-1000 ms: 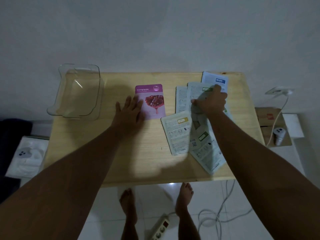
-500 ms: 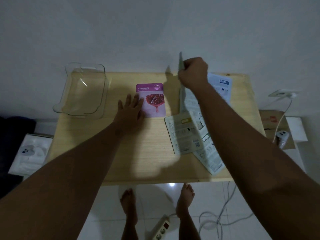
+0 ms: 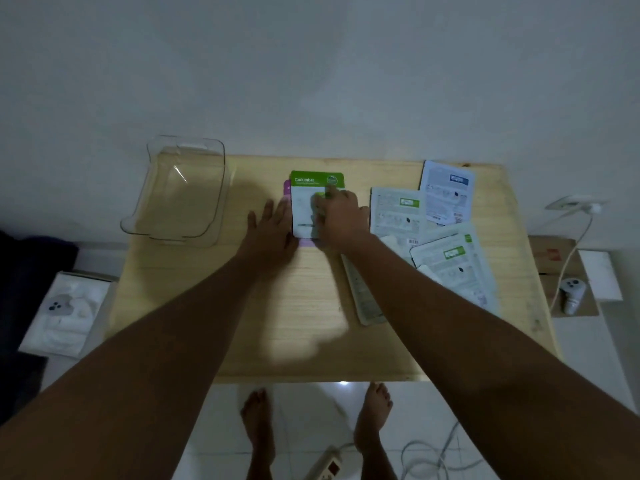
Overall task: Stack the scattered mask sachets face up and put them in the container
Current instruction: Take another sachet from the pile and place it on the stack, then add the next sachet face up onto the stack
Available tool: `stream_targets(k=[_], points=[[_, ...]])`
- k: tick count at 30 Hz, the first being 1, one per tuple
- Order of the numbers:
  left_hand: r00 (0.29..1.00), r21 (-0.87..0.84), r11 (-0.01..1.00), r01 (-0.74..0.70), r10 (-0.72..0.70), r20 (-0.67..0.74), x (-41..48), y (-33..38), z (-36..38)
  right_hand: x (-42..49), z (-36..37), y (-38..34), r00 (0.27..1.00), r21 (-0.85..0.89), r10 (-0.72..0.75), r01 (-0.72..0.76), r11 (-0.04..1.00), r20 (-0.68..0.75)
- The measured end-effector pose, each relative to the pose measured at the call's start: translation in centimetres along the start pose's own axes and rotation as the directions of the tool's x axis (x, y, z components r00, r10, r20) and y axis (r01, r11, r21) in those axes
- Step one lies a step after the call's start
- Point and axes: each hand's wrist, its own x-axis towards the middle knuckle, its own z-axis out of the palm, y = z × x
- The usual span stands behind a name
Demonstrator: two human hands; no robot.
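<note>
Pressing flat green-and-white cucumber foil sachet (image 3: pixel 304 206) onto purple sachet (image 3: pixel 287 187) mid-table, right hand (image 3: pixel 341 218) spread on top, left hand (image 3: pixel 273 225) open, steadying. Likely handling light, floppy, slippery; pinching by edges seeming best.

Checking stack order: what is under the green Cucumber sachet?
A purple sachet lies under the Cucumber sachet; only slivers show at its left edge and bottom. Its printed face is covered, and the right hand hides the rest.
</note>
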Motion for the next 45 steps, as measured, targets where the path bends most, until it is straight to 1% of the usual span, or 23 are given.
stream_targets(k=[1,3,7,9,10,12,14,15,17,19,21,22,24,26,28,31,32,35,37,38,41,42,45], points=[[1.0,-0.021,1.0,0.009,-0.01,-0.013,0.0,0.1,0.0,-0.4,0.9,0.4,1.0,-0.048,-0.014,0.016,0.999,0.026],[1.0,-0.04,0.999,0.005,-0.006,-0.029,-0.2,0.1,0.2,-1.1,2.4,1.2,0.999,-0.071,-0.033,0.034,0.997,0.007],[0.998,0.069,0.996,-0.049,0.052,-0.04,-0.3,-0.7,0.8,-1.3,3.5,2.0,0.997,-0.094,-0.053,0.047,0.994,-0.059],[0.998,0.059,0.998,-0.031,0.034,-0.047,-0.4,-0.4,0.9,-1.4,3.0,2.1,0.995,-0.039,-0.081,0.078,0.996,-0.064],[0.999,0.049,0.999,-0.016,0.018,-0.048,-0.4,-0.1,0.9,-1.7,2.6,2.3,0.993,0.016,-0.093,0.094,0.995,-0.077],[0.999,0.027,0.999,0.017,-0.015,-0.048,-0.4,0.6,0.6,-2.8,1.5,2.9,0.983,0.147,-0.081,0.105,0.984,-0.162],[0.999,0.018,0.999,0.027,-0.026,-0.042,-0.5,1.2,0.3,-4.7,0.1,3.6,0.976,0.239,-0.011,0.064,0.969,-0.22],[0.999,0.015,0.999,0.029,-0.028,-0.035,-0.5,1.4,0.3,-6.0,-0.4,3.9,0.98,0.244,0.03,0.02,0.97,-0.197],[0.999,0.006,0.999,0.048,-0.048,-0.014,-0.7,1.9,0.2,-8.5,-0.9,4.4,0.987,0.176,0.12,-0.1,0.979,-0.106],[0.998,-0.003,0.998,0.06,-0.06,-0.013,-1.0,2.2,0.4,-10.4,-0.5,5.0,0.975,0.134,0.207,-0.196,0.971,-0.076],[0.998,-0.002,0.998,0.061,-0.061,-0.019,-1.2,2.4,0.5,-11.4,0.2,5.6,0.946,0.193,0.305,-0.281,0.94,-0.107],[0.998,0.004,0.998,0.059,-0.059,-0.02,-1.2,2.4,0.5,-11.6,0.5,5.8,0.931,0.268,0.346,-0.305,0.914,-0.12],[0.998,0.011,0.999,0.053,-0.052,-0.028,-1.1,2.3,0.6,-11.6,0.6,6.2,0.903,0.439,0.415,-0.33,0.836,-0.11],[0.998,0.01,0.999,0.049,-0.048,-0.031,-1.1,2.1,0.7,-11.3,0.6,6.4,0.88,0.557,0.463,-0.332,0.762,-0.108],[0.999,0.015,0.999,0.037,-0.037,-0.027,-1.0,1.9,0.7,-10.9,0.7,6.7,0.859,0.615,0.501,-0.343,0.71,-0.1],[1.0,0.031,0.999,0.022,-0.022,-0.015,-1.0,1.6,0.7,-10.9,0.1,7.1,0.847,0.692,0.518,-0.305,0.655,-0.117],[1.0,0.039,0.999,0.021,-0.021,-0.011,-0.9,1.5,0.6,-11.0,-0.5,7.1,0.851,0.69,0.509,-0.291,0.663,-0.13],[1.0,0.05,0.998,0.026,-0.026,0.0,-0.9,1.2,0.5,-10.3,-3.3,6.5,0.901,0.61,0.391,-0.204,0.765,-0.189],[1.0,0.047,0.999,0.024,-0.024,0.007,-0.9,1.3,0.3,-9.1,-5.4,5.7,0.926,0.588,0.327,-0.161,0.793,-0.188],[1.0,0.046,0.999,0.022,-0.022,0.008,-0.9,1.3,0.2,-8.2,-6.4,5.4,0.927,0.58,0.313,-0.143,0.802,-0.204],[1.0,0.059,0.998,0.006,-0.006,0.007,-0.6,1.1,0.1,-5.1,-8.5,4.3,0.898,0.541,0.315,-0.109,0.834,-0.306],[1.0,0.066,0.998,-0.001,0.001,0.01,-0.5,1.0,0.1,-3.9,-8.9,3.8,0.892,0.525,0.32,-0.114,0.843,-0.32],[1.0,0.074,0.997,-0.018,0.017,0.017,-0.3,0.7,0.1,-0.6,-8.9,1.8,0.9,0.48,0.34,-0.18,0.858,-0.271]])
